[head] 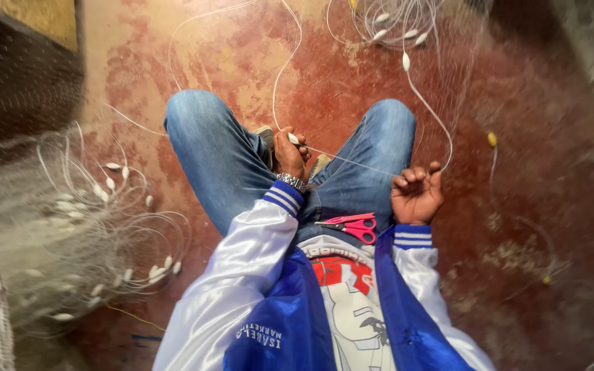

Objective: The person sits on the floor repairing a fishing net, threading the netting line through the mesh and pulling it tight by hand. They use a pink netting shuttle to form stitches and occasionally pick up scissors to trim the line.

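Note:
I sit with knees apart in blue jeans. My left hand [290,154], with a metal watch at the wrist, is closed around a white cord [352,161] and a small white float. That cord runs taut across my lap to my right hand [416,193], whose fingers curl around it, palm up. From the right hand the cord [441,130] loops up toward a bunch of white floats [393,27] at the top. Red-handled scissors [352,225] lie on my lap between the two hands.
A heap of fine fishing net with white floats [84,227] lies on the worn red floor at the left. More thin net and cord spreads at the top right, with a small yellow float [492,139]. A dark wall edge stands at the upper left.

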